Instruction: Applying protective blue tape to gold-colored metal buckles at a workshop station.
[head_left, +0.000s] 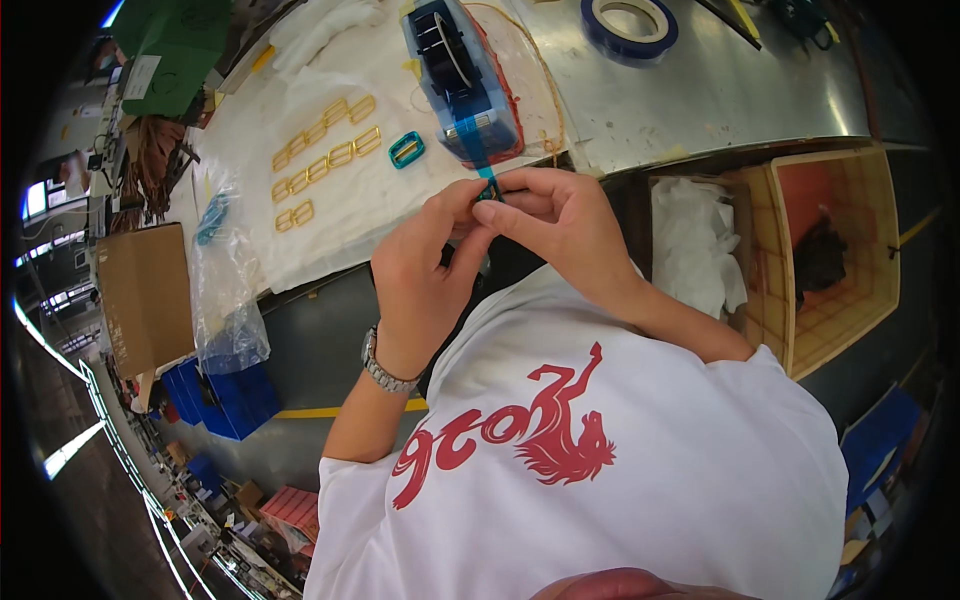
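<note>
My left hand [425,275] and my right hand [560,225] meet at the table's front edge, pinching a small teal piece [488,192] between their fingertips. A strip of blue tape [478,160] runs from that piece up to the blue tape dispenser [460,75] just behind my hands. A teal rectangular buckle [406,149] lies on the white cloth [330,210] left of the dispenser. Several gold rectangular buckles [325,150] lie in rows further left. A metal watch sits on my left wrist.
A roll of blue tape [630,25] rests on the metal tabletop [720,90] at the back. A wooden crate [835,250] and white wrapping [695,245] sit right of me. A cardboard box [145,295], a clear plastic bag [225,290] and blue bins [225,400] stand left.
</note>
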